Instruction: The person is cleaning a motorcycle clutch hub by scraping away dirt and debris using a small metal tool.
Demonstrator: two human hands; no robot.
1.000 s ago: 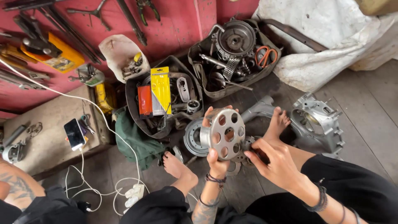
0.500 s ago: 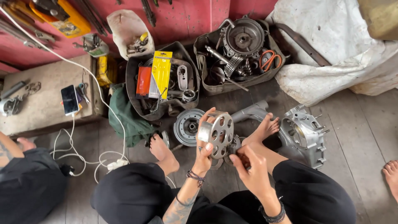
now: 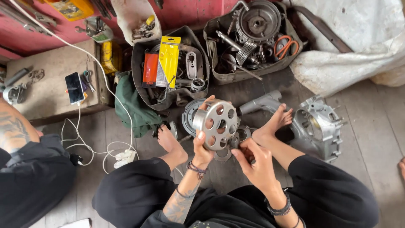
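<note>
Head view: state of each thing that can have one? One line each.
Left hand: gripping the perforated metal drum, held tilted above the floor.
Right hand: at the small parts under the drum, grip unclear.
Engine case: lying open on the floor.
Phone: plugged in, screen dark.
Orange-handled scissors: closed.

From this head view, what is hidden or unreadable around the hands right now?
- Head view: right hand covers the small part it grips.
- Perforated metal disc, held by the left hand, hides the parts under it.
- Neighbouring person is cut off by the left edge.
</note>
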